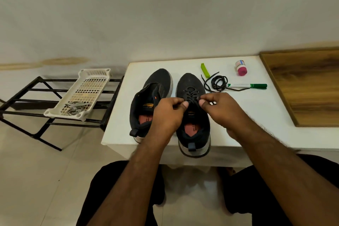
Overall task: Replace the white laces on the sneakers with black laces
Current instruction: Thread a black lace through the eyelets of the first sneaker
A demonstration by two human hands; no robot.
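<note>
Lacing the second-to-last stage, seen from the head view. The white table (256, 115) carries both sneakers side by side, toes pointing away from the person. The left sneaker (146, 101) stands unlaced with its tongue pulled up; the right sneaker (192, 128), heel slightly over the near table edge, already shows a black lace (190, 93) crossed through its lower eyelets. Off the table to the left, a white basket (82, 95) on a black rack (27, 97) holds the removed white laces (74, 109). A second black lace (218, 82) lies coiled beside the right toe, touching a green marker (247, 85), with a green clip (205, 70) and a small pink-capped bottle (241, 68) beyond. The left hand (168, 113) and right hand (222, 110) each pinch a lace end between thumb and curled fingers at the upper eyelets. To do this step well, judged from the layout: draw both ends with equal tension, keep the crossings flat and untwisted, and match the free lengths before tying.
</note>
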